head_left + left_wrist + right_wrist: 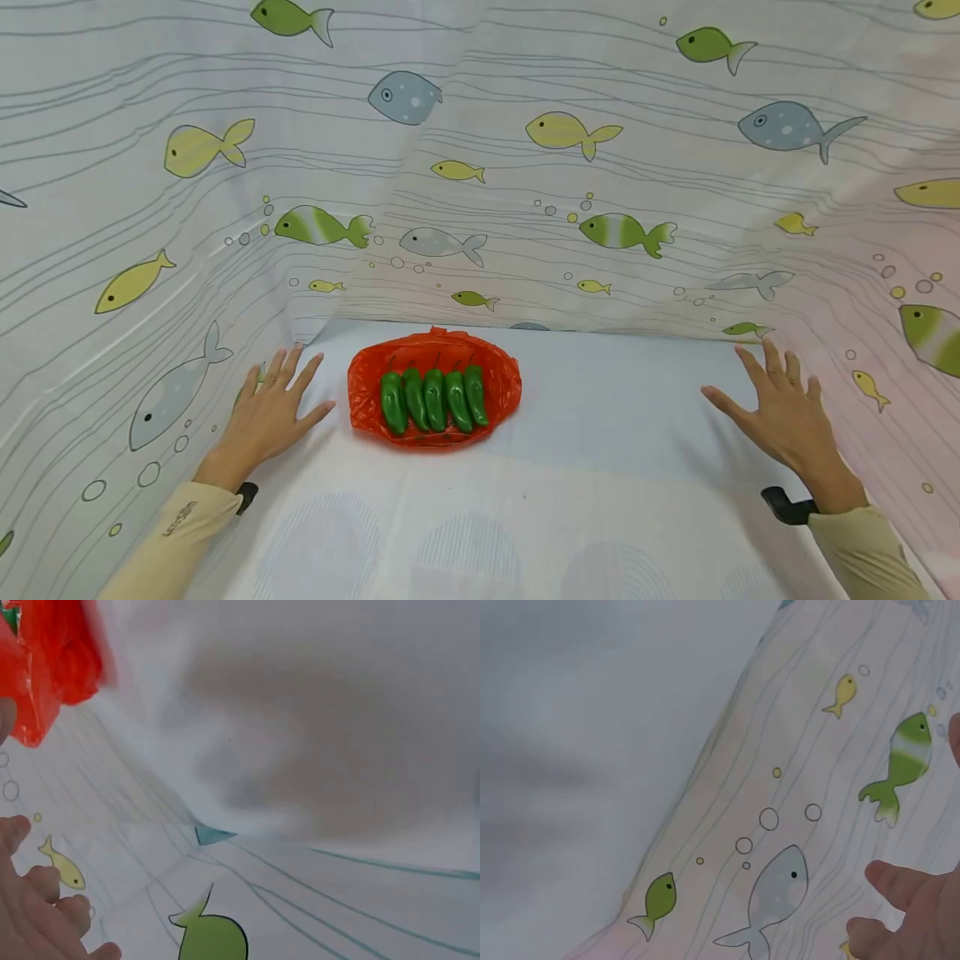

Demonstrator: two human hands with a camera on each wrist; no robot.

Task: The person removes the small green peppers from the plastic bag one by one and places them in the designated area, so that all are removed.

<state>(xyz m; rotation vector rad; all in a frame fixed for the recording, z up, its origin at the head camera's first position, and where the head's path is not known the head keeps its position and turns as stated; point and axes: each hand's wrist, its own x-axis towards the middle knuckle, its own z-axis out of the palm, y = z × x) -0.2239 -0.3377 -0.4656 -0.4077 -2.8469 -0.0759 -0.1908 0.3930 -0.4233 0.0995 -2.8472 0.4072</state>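
Observation:
Several green chili peppers (434, 401) lie side by side, stems pointing away, on a red plastic bag (501, 392) left of the middle. In the left wrist view a crumpled part of the red bag (71, 664) shows at the top left corner. My left hand (272, 414) is spread just left of the bag, apart from it and holding nothing. Far to the right, my right hand (786, 417) is spread with nothing in it. Only some fingertips (900, 889) of the right hand show in the right wrist view.
A white table surface (600, 417) carries faint round patterns near its front. Fish-printed curtains (510, 192) enclose the back and both sides, close beside each hand. Both forearms wear beige sleeves (176, 533) and dark wrist straps (787, 506).

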